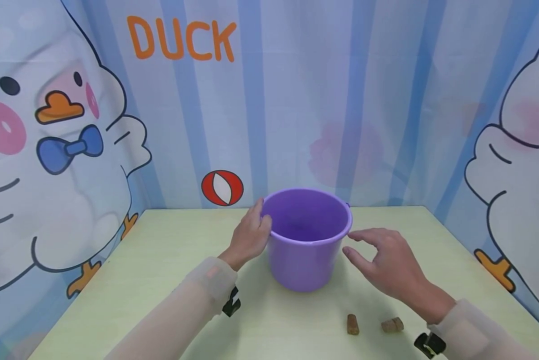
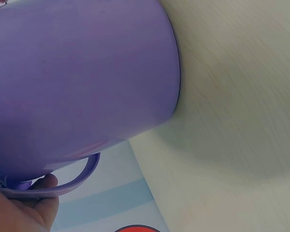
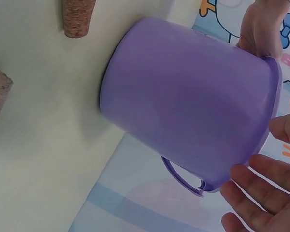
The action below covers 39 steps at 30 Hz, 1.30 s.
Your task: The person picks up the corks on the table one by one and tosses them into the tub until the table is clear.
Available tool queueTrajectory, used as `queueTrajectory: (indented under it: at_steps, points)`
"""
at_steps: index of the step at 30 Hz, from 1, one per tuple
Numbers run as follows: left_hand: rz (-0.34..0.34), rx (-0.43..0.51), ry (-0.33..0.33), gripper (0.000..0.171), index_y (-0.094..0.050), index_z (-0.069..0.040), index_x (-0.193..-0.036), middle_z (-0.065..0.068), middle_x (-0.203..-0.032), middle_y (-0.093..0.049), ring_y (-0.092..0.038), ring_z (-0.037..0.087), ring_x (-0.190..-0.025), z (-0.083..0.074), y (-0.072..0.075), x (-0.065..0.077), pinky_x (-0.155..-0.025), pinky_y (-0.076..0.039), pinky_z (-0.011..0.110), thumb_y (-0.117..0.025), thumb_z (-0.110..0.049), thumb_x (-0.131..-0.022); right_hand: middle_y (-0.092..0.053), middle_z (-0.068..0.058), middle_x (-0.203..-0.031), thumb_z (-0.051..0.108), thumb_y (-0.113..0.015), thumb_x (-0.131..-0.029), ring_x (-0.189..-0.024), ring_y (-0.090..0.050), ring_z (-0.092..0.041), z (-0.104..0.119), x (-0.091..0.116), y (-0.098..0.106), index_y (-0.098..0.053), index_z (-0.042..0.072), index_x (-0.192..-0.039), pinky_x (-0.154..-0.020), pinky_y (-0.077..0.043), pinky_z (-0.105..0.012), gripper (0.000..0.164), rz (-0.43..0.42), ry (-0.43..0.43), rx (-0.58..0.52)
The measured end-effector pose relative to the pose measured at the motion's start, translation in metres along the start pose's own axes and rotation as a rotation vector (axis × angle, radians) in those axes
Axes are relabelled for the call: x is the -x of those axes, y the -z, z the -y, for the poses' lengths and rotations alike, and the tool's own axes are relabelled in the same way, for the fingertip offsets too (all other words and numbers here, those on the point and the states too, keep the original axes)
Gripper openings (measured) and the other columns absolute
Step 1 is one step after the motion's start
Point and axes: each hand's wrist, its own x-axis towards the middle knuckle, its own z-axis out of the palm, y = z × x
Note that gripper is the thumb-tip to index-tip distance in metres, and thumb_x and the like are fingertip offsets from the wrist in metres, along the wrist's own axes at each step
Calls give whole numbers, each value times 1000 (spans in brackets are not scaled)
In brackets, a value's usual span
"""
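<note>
A purple plastic bucket [image 1: 302, 265] stands upright on the table, its mouth facing up. On its left side my left hand [image 1: 250, 235] grips the rim, thumb towards the inside. The left wrist view shows the bucket's purple handle [image 2: 79, 181] hanging at the far side, with the left fingers [image 2: 48, 205] around its end near the rim. My right hand [image 1: 388, 262] is at the right of the rim, fingers loosely spread and holding nothing. In the right wrist view, the right fingertips [image 3: 239, 171] overlap the rim.
Two brown corks lie on the pale table [image 1: 170, 280] in front of the bucket: one cork [image 1: 352, 325] points towards me, the other cork [image 1: 392, 325] lies sideways under the right forearm. A duck-print curtain [image 1: 292, 100] hangs behind the table and along both sides.
</note>
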Motion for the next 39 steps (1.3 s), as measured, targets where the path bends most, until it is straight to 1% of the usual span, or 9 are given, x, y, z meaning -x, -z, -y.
queueTrajectory:
  at_steps: [4, 10, 16, 23, 31, 34, 39]
  points:
    - [0, 1, 0, 65, -16, -5, -164, 11, -167, -28, -28, 31, -153, -1, 0, 0, -122, -26, 54, -32, -27, -104, -77, -9, -110, 25, -77, -90, -108, -69, -36, -1, 2, -1, -78, 6, -112, -97, -47, -61, 29, 15, -3, 6]
    - [3, 5, 7, 65, -16, -6, -164, 10, -167, -27, -28, 30, -153, 0, 0, 0, -121, -27, 55, -32, -27, -105, -78, -7, -106, 24, -80, -88, -104, -71, -34, -4, 7, -3, -79, 7, -109, -95, -49, -60, 27, 36, 27, 2]
    - [2, 5, 11, 65, -16, -6, -164, 10, -167, -28, -28, 30, -153, 1, 0, 0, -121, -26, 54, -32, -27, -105, -78, -2, -106, 25, -82, -86, -104, -71, -29, -6, 12, -6, -79, 9, -108, -95, -50, -58, 27, 89, 51, -2]
    - [3, 5, 5, 65, -16, -5, -164, 10, -167, -27, -28, 30, -153, 1, 0, -1, -122, -26, 53, -32, -27, -105, -77, 1, -106, 27, -83, -85, -104, -71, -27, -6, 18, -6, -79, 12, -108, -94, -51, -58, 27, 154, 63, -10]
    - [3, 5, 2, 65, -16, -6, -164, 11, -166, -29, -29, 30, -152, 2, 0, -1, -121, -27, 54, -31, -28, -105, -77, 7, -103, 28, -85, -83, -101, -71, -21, -9, 24, -10, -79, 14, -106, -92, -53, -54, 28, 185, 132, -14]
    - [5, 7, 3, 65, -16, -6, -164, 11, -166, -30, -30, 30, -152, 1, 0, -1, -121, -27, 55, -32, -27, -105, -76, 9, -104, 29, -86, -82, -101, -71, -19, -10, 26, -10, -79, 15, -106, -93, -53, -53, 28, 208, 137, -15]
    - [0, 8, -4, 65, -17, -5, -164, 12, -166, -30, -30, 31, -152, 2, 1, -1, -121, -27, 55, -32, -27, -105, -77, 8, -105, 32, -85, -83, -102, -71, -19, -11, 28, -10, -79, 15, -108, -95, -52, -54, 31, 276, 124, -24]
